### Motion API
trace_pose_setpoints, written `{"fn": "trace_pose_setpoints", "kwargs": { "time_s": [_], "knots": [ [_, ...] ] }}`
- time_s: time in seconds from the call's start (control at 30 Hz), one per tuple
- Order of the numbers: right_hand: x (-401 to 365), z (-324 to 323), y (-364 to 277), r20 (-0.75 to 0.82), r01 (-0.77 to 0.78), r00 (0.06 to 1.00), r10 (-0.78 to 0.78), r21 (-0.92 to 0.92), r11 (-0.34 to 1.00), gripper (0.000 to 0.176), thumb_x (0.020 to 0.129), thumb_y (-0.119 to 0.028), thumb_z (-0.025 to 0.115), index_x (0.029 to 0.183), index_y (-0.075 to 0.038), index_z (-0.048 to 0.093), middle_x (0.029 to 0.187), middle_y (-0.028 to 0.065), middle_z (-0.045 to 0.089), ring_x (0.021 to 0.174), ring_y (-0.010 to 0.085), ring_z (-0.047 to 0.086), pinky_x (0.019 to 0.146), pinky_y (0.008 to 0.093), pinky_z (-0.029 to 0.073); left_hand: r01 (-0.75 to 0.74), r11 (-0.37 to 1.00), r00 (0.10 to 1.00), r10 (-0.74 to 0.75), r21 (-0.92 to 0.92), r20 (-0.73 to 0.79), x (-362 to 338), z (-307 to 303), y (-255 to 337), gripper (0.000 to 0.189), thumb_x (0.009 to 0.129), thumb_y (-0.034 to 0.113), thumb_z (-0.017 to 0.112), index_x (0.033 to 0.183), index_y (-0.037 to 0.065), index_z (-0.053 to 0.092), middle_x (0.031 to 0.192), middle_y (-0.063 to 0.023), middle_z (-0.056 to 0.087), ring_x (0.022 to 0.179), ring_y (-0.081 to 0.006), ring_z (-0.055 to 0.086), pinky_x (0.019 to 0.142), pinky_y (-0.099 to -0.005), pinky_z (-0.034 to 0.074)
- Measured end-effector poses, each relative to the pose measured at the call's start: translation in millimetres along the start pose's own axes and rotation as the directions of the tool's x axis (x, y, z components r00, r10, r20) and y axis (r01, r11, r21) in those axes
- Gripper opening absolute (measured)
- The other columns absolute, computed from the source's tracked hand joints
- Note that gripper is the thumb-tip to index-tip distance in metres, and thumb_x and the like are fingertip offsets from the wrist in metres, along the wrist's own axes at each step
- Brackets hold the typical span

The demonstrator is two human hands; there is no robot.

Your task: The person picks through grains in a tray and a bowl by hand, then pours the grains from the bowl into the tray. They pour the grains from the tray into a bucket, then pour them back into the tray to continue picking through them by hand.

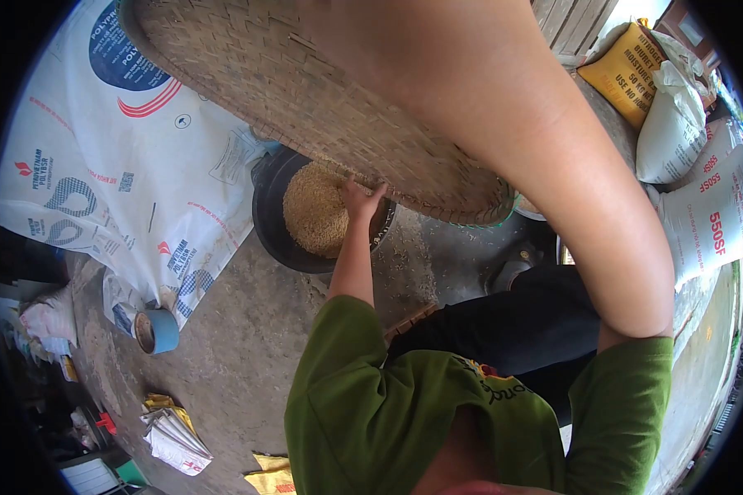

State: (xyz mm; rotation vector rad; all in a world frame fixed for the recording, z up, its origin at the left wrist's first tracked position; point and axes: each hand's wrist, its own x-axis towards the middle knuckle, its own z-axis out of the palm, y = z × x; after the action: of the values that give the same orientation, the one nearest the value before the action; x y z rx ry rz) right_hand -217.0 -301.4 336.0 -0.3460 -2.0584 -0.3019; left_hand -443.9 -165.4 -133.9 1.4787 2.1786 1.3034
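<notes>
A large woven bamboo winnowing tray (305,74) is tilted up on its side, its lower rim over a black basin (271,223). Inside the basin lies a heap of golden-brown grain (315,210). My left hand (362,200) grips the tray's lower rim just above the grain, its fingertips partly hidden. My right arm stretches up across the tray and leaves the frame at the top, so that hand is out of sight.
A white printed plastic sheet (99,165) spreads at left, with a blue cup-like container (163,330) at its edge. Folded sacks (176,437) lie on the concrete floor (231,355). Filled sacks (673,132) stand at right.
</notes>
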Motion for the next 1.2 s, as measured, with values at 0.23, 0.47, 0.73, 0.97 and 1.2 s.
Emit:
{"fn": "trace_pose_setpoints", "kwargs": {
  "time_s": [0.23, 0.47, 0.73, 0.97, 1.2],
  "knots": [
    [12, 11, -11, 0.015, -0.19, 0.98, 0.197, -0.2, 0.961, 0.018, 0.063, 0.004, 0.062, 0.078, 0.01, 0.054, 0.081, 0.0217, 0.055, 0.07, 0.0306, 0.059, 0.063, 0.0316, 0.051, 0.186, 0.981, 0.975, -0.19, -0.044, -0.111, 15, -10, 10, 0.055, 0.082, 0.021, 0.056, 0.123, -0.008, 0.034, 0.118, -0.0294, 0.042, 0.107, -0.0422, 0.044, 0.098, -0.042, 0.032],
    [17, 5, 9, 0.089, -0.19, 0.975, 0.203, -0.137, 0.972, 0.016, 0.067, 0.001, 0.058, 0.081, 0.01, 0.055, 0.081, 0.0229, 0.056, 0.071, 0.0319, 0.06, 0.064, 0.0338, 0.051, -0.238, 0.933, 0.953, 0.17, 0.272, 0.251, -25, -12, 16, 0.06, 0.089, 0.041, 0.037, 0.132, -0.001, 0.029, 0.138, -0.0233, 0.023, 0.128, -0.0333, 0.023, 0.101, -0.0452, 0.027],
    [15, 9, 13, 0.037, -0.145, 0.987, 0.156, -0.204, 0.968, 0.016, 0.07, -0.001, 0.055, 0.081, 0.01, 0.056, 0.081, 0.0243, 0.057, 0.071, 0.0331, 0.06, 0.064, 0.0351, 0.05, -0.095, 0.916, 0.996, 0.087, 0.389, 0.037, 4, -19, 15, 0.067, 0.089, 0.048, 0.033, 0.137, 0.003, 0.017, 0.141, -0.0216, 0.016, 0.129, -0.0355, 0.022, 0.098, -0.049, 0.029],
    [24, 18, 26, 0.035, -0.27, 0.959, 0.282, -0.193, 0.943, 0.017, 0.07, -0.001, 0.054, 0.082, 0.01, 0.055, 0.082, 0.024, 0.057, 0.074, 0.0344, 0.059, 0.068, 0.037, 0.05, -0.054, 0.938, 0.955, -0.051, 0.342, 0.292, 0, -24, 16, 0.072, 0.088, 0.055, 0.027, 0.138, 0.006, 0.016, 0.145, -0.0145, 0.009, 0.131, -0.0322, 0.018, 0.101, -0.0503, 0.026],
    [22, 25, 42, -0.035, -0.273, 0.961, 0.274, -0.272, 0.923, 0.018, 0.071, -0.004, 0.056, 0.083, 0.009, 0.055, 0.084, 0.0241, 0.056, 0.081, 0.0364, 0.057, 0.074, 0.0403, 0.047, 0.368, 0.655, 0.899, -0.431, 0.66, -0.073, 23, -45, 11, 0.075, 0.086, 0.059, 0.027, 0.139, 0.008, 0.016, 0.145, -0.0117, 0.009, 0.133, -0.031, 0.009, 0.103, -0.0553, 0.016]
  ]
}}
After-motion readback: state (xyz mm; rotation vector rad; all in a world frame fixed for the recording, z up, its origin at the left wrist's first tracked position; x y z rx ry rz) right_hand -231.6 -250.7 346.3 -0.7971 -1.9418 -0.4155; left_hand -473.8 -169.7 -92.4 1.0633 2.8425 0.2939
